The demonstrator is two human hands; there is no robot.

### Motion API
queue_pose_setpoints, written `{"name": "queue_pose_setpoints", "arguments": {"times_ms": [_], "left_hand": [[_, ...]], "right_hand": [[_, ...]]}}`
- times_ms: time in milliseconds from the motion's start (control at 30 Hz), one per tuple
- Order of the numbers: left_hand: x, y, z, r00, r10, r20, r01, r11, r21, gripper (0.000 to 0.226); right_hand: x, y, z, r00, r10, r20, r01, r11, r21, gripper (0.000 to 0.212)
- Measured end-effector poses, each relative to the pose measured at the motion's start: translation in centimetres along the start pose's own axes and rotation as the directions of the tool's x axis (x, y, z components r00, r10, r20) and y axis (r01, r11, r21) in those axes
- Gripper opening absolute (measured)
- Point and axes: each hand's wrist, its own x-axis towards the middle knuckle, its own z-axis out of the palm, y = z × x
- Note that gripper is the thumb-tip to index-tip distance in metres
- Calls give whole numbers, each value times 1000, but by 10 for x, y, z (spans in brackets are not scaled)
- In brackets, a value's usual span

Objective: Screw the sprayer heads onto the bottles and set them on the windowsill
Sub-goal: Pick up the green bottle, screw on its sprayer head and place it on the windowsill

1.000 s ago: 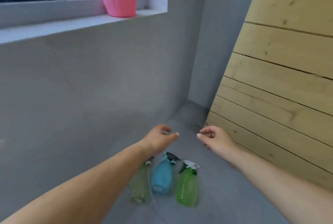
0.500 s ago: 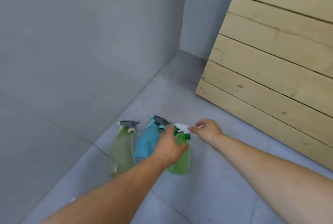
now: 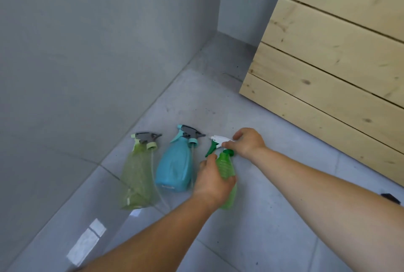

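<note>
The left hand (image 3: 213, 181) is wrapped around the body of the green bottle (image 3: 227, 175), which lies on the grey tiled floor (image 3: 273, 217) with its neck pointing away from the person. The right hand (image 3: 246, 142) pinches the white-and-green sprayer head (image 3: 218, 141) at that bottle's neck — whether the head is seated on the neck cannot be told. Just left of it lies the blue bottle (image 3: 175, 169), a grey-and-teal sprayer head (image 3: 190, 134) at its top, and left again the pale yellow-green bottle (image 3: 136, 180) with its own grey sprayer head (image 3: 146, 138) — all three side by side near the grey wall (image 3: 98, 53). A wooden plank panel (image 3: 338, 53) stands to the right.
</note>
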Motion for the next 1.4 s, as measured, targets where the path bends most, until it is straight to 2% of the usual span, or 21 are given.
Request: {"name": "queue_pose_setpoints", "arguments": {"times_ms": [167, 300, 467, 600, 767, 900, 1000, 1067, 1233, 1300, 1400], "left_hand": [[-3, -5, 2, 999, -53, 4, 54, 998, -27, 75], [-6, -9, 3, 999, -49, -10, 48, 998, -41, 71], [-24, 3, -11, 998, -24, 55, 37, 968, -247, 79], [-48, 29, -35, 995, 49, 85, -22, 956, -292, 91], [-96, 65, -78, 989, 123, 83, -94, 953, -288, 56], [-138, 89, -122, 977, 210, 35, -193, 945, -265, 44], [-172, 104, -159, 965, 261, 17, -247, 931, -269, 60], [-196, 110, -184, 954, 299, 25, -280, 919, -278, 68], [-249, 108, -230, 943, 330, 29, -309, 907, -286, 52], [-267, 104, -241, 942, 335, 23, -318, 910, -267, 53], [-283, 97, -250, 936, 352, 17, -333, 899, -286, 51]], "right_hand": [[-2, 1, -2, 996, 19, 92, -26, 997, 68, 28], [-5, 8, -5, 991, 39, 129, -55, 990, 126, 31], [-21, -1, -36, 981, 31, 193, -65, 983, 171, 26], [-41, -21, -70, 989, -27, 148, -8, 973, 230, 17], [-92, -64, -127, 982, -164, 91, 129, 943, 308, 12], [-158, -100, -177, 957, -291, -5, 274, 895, 352, 11], [-213, -121, -211, 920, -376, -112, 387, 822, 419, 14], [-249, -134, -231, 882, -410, -234, 472, 756, 453, 13], [-326, -168, -267, 774, -409, -483, 633, 534, 561, 10], [-351, -177, -275, 736, -412, -537, 677, 443, 588, 10], [-378, -185, -276, 697, -410, -588, 717, 365, 594, 12]]}}
